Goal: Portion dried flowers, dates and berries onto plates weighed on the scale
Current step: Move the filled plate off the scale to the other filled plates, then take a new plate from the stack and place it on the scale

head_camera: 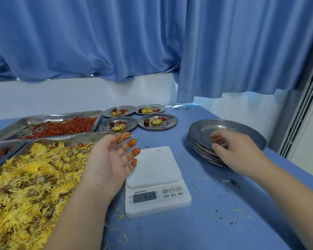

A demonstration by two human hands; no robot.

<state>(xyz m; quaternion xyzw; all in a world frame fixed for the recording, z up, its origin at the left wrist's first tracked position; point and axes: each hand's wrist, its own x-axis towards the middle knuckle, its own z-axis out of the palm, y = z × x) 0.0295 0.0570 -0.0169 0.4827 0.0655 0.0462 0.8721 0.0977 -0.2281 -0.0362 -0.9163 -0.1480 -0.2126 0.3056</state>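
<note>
Watching the head cam feed here. Left hand [108, 159] is hanging palm-up over the gap between the flower tray [61, 139] and the scale [155, 177], with its fingers [133, 142] spread wide and straight, holding nothing, and the tips stained orange.

Right hand [237, 150] is over on the stack of plates [202, 129] at the right side of the table [224, 213]. Its fingers are curled at the near rim of the top plate, but it's blurry, so I honestly can't tell if it has a grip on it or is just touching.

The scale sits in the middle, between the hands, and I can't read its display.

The dried flowers [31, 181] fill the big tray at near left. The berries [67, 126] are in the tray [13, 127] behind that, and the dates [0, 156] are in a tray at the far left edge.

Four filled plates [157, 121] sit in a two-by-two bunch at the back, just right of the berry tray, each with a flower, dates and berries on it.
</note>
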